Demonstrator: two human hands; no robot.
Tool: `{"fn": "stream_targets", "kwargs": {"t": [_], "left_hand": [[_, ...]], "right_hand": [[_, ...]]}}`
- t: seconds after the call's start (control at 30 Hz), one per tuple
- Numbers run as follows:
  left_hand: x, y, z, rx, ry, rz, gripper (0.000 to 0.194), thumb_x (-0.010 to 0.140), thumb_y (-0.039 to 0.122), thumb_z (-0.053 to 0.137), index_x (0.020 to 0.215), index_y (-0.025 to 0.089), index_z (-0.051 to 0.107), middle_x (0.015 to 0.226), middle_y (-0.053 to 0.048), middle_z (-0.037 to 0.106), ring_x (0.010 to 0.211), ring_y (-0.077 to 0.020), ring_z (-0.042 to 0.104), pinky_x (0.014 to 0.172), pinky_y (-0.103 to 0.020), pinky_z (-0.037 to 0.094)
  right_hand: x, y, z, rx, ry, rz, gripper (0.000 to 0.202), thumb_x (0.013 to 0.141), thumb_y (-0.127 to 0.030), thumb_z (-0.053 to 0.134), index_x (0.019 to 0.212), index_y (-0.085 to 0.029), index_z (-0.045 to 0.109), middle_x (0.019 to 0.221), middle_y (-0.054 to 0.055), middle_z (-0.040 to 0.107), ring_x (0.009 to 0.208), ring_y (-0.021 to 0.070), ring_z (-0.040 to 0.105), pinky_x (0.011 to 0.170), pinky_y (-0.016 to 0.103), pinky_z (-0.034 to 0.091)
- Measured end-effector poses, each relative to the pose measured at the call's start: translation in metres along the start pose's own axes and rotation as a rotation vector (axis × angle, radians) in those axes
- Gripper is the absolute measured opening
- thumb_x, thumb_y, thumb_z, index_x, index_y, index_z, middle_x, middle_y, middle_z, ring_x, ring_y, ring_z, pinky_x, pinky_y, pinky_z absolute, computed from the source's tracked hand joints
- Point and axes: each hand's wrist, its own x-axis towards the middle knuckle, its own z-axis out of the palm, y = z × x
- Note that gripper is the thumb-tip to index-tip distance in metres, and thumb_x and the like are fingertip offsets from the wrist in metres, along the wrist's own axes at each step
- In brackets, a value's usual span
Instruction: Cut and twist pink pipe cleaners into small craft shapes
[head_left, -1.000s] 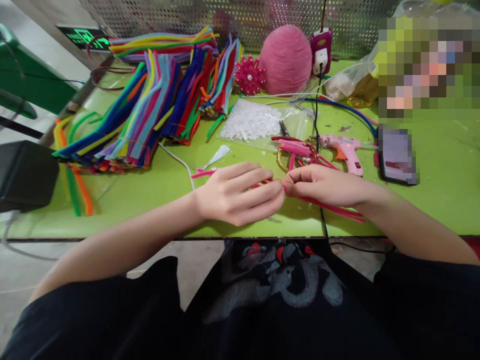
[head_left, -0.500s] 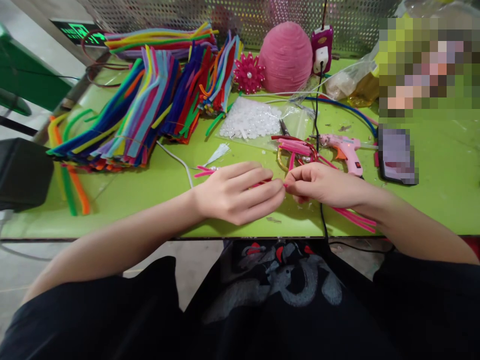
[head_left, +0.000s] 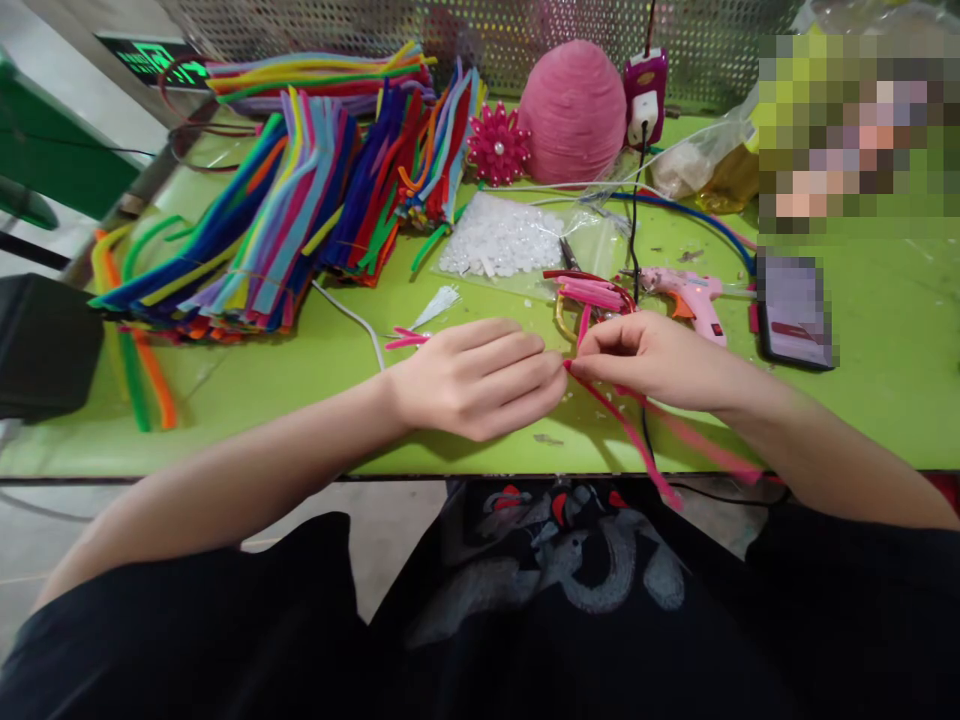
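Pink pipe cleaners (head_left: 637, 440) run from between my two hands down to the right, past the table's front edge; some are blurred. My left hand (head_left: 480, 380) is closed, back up, and a small pink end shows at its fingertips. Thumb and forefinger of my right hand (head_left: 652, 360) pinch the pink pieces beside that end, almost touching the left fingertips. Behind the right hand lies a pile of short pink pieces (head_left: 589, 292) with a yellow ring. Short pink ends (head_left: 407, 338) and a pale tassel (head_left: 437, 305) are just beyond my left hand.
Bundles of coloured pipe cleaners (head_left: 262, 230) cover the left back. A bag of clear beads (head_left: 502, 240), a pink flower (head_left: 499, 147) and a pink dome (head_left: 572, 112) are behind. A pink glue gun (head_left: 694, 298) and phone (head_left: 793, 308) lie right. A black cable (head_left: 635, 220) crosses the table.
The pink pipe cleaners have spread apart and swung down, one now reaching over the front edge. My right hand has risen slightly and still pinches; my left hand has barely shifted.
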Motion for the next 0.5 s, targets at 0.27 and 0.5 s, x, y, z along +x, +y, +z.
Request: {"fn": "stream_targets", "kwargs": {"t": [0.27,0.5], "left_hand": [[-0.0002,0.0,-0.0011,-0.006,0.008,-0.021,0.014,0.101,0.014,0.062,0.093,0.017,0.073,0.089,-0.003,0.08,0.078,-0.0139,0.075,0.069,-0.026,0.06],[-0.0018,-0.0032,-0.0042,-0.019,-0.011,-0.025,0.013,0.101,0.014,0.06,0.096,0.019,0.072,0.091,-0.004,0.079,0.082,-0.015,0.074,0.071,-0.027,0.061]], "right_hand": [[0.0013,-0.0036,0.0083,0.331,-0.084,0.104,0.047,0.08,-0.052,0.087,0.076,-0.02,0.053,0.058,-0.007,0.05,0.048,0.0065,0.046,0.047,0.023,0.03],[0.0052,0.0014,0.0089,0.34,0.05,0.02,0.046,0.075,-0.051,0.091,0.074,-0.018,0.059,0.06,-0.008,0.048,0.051,0.0047,0.038,0.049,0.025,0.024]]}}
